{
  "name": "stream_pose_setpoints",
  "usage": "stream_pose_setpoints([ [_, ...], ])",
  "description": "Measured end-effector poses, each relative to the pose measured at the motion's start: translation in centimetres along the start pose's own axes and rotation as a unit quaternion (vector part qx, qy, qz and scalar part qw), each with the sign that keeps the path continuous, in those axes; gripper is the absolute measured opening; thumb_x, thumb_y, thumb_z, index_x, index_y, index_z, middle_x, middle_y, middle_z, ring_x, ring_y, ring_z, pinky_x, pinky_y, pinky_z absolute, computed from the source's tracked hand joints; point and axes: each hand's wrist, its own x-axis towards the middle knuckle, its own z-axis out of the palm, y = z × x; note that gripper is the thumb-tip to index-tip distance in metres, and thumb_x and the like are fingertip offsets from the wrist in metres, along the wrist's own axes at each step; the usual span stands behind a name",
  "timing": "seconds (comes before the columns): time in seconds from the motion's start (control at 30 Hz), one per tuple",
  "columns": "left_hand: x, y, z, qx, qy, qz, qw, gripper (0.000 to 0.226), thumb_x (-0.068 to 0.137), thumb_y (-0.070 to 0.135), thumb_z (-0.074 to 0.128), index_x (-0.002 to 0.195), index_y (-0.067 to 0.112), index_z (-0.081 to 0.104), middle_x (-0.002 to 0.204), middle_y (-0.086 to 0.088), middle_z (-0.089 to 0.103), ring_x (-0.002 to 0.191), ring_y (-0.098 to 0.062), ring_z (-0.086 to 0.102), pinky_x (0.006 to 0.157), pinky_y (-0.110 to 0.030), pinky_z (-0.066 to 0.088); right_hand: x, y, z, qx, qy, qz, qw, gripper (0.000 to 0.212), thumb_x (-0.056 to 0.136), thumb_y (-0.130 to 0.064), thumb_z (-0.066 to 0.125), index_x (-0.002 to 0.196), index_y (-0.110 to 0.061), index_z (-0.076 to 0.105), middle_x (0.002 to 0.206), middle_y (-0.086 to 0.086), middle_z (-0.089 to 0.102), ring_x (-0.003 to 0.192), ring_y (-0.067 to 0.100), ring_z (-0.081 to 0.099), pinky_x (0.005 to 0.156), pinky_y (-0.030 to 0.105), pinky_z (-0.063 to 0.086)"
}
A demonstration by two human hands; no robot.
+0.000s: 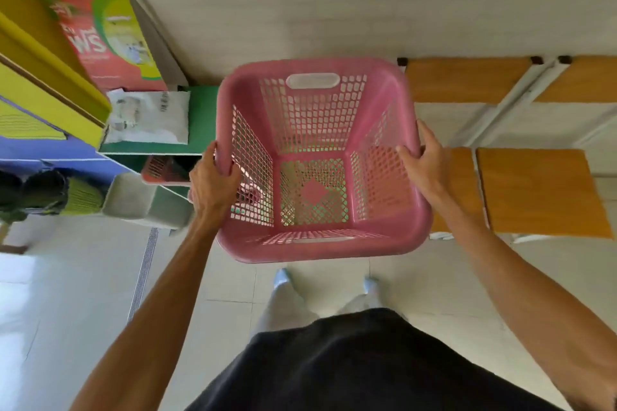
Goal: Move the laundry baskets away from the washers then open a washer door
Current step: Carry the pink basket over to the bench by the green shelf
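The pink laundry basket (322,160) is in the air in front of the person, above the tiled floor (83,294), with its open mouth turned up toward the camera. It is empty; through the mesh bottom something green shows faintly, but I cannot tell what it is. The basket is nearly square, so it has no clear long axis. Its two slot handles are on the far wall and the near wall, and the hands do not use them.

The left hand (213,185) closes on the left rim near the near-left corner, thumb inside and fingers outside. The right hand (425,162) holds the right rim in the same way, a little farther from the body. So the basket hangs between the two hands, and both are equally near it; the load is shared.

To the left, just beside the basket, stands a green shelf (200,100) with a white packet (148,117) on it, and a second pink basket (165,170) lies under it, partly hidden. To the right are orange wooden seats (537,190) on a white frame. No washer is in view, so I judge that this is the carrying step, and the free floor to put the basket down is straight ahead, between shelf and seats.
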Motion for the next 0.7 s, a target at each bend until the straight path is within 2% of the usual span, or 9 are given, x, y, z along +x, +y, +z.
stream_pose_setpoints([
  [0.03,1.3,-1.0,0.1,0.01,-0.011,0.014,1.0,0.058,0.08,0.031,0.064,0.135,0.016,0.052,0.098,-0.008,0.072,0.077,-0.026,0.069,0.073,-0.046,0.061,0.0,-0.1,1.2,-0.005,0.01,0.006,1.0,0.067,0.09,-0.033,0.067,0.152,-0.027,0.042,0.128,-0.002,0.069,0.096,0.006,0.069,0.077,0.002,0.051],
  [0.1,3.3,-2.7,0.9,0.027,-0.047,0.042,0.998,0.063,0.082,0.026,0.062,0.14,0.01,0.046,0.104,-0.013,0.066,0.087,-0.029,0.064,0.082,-0.046,0.057,0.1,0.0,3.3,-0.014,0.019,0.025,0.999,0.067,0.092,-0.033,0.066,0.153,-0.025,0.041,0.133,-0.003,0.066,0.106,0.009,0.069,0.092,0.019,0.057],
  [0.13,4.1,-3.5,1.4,0.037,-0.068,0.05,0.996,0.068,0.084,0.024,0.061,0.147,0.009,0.039,0.11,-0.016,0.062,0.093,-0.029,0.059,0.085,-0.045,0.053,0.2,0.3,4.2,-0.017,0.02,0.036,0.999,0.067,0.093,-0.033,0.065,0.154,-0.024,0.039,0.137,-0.004,0.063,0.114,0.011,0.066,0.098,0.029,0.056],
  [0.2,5.4,-4.9,2.8,0.051,-0.099,0.058,0.992,0.077,0.087,0.019,0.06,0.155,0.011,0.025,0.119,-0.019,0.053,0.097,-0.024,0.048,0.084,-0.042,0.046,0.3,1.1,5.8,-0.024,0.024,0.05,0.998,0.066,0.094,-0.033,0.064,0.154,-0.022,0.038,0.139,-0.003,0.061,0.119,0.014,0.064,0.101,0.039,0.055],
  [0.27,6.6,-5.9,4.4,0.053,-0.122,0.06,0.989,0.079,0.088,0.014,0.057,0.157,0.013,0.019,0.123,-0.019,0.049,0.096,-0.021,0.042,0.083,-0.044,0.046,0.6,2.0,7.2,-0.035,0.03,0.056,0.997,0.063,0.095,-0.034,0.063,0.152,-0.022,0.041,0.133,-0.002,0.064,0.112,0.016,0.067,0.095,0.04,0.057],
  [0.37,8.0,-7.0,7.5,0.049,-0.147,0.061,0.986,0.078,0.091,0.01,0.054,0.159,0.012,0.014,0.126,-0.019,0.046,0.095,-0.022,0.044,0.084,-0.045,0.051,1.4,4.0,9.1,-0.055,0.046,0.069,0.995,0.062,0.095,-0.036,0.062,0.152,-0.025,0.04,0.125,-0.005,0.067,0.1,0.013,0.07,0.085,0.032,0.06],
  [0.57,8.9,-9.9,14.5,0.054,-0.161,0.048,0.984,0.072,0.096,0.006,0.047,0.159,0.007,0.011,0.135,-0.022,0.044,0.113,-0.036,0.049,0.092,-0.046,0.046,2.8,9.0,12.3,-0.089,0.046,0.104,0.99,0.067,0.094,-0.042,0.063,0.154,-0.031,0.036,0.114,-0.007,0.07,0.084,0.014,0.07,0.073,0.031,0.059],
  [0.7,9.1,-12.1,18.1,0.061,-0.169,0.037,0.983,0.068,0.1,0.007,0.045,0.159,0.004,0.01,0.135,-0.025,0.045,0.118,-0.038,0.046,0.096,-0.051,0.046,3.8,12.6,15.3,-0.117,0.035,0.124,0.985,0.081,0.088,-0.042,0.071,0.157,-0.029,0.031,0.119,-0.002,0.071,0.087,0.019,0.072,0.074,0.032,0.058],
])
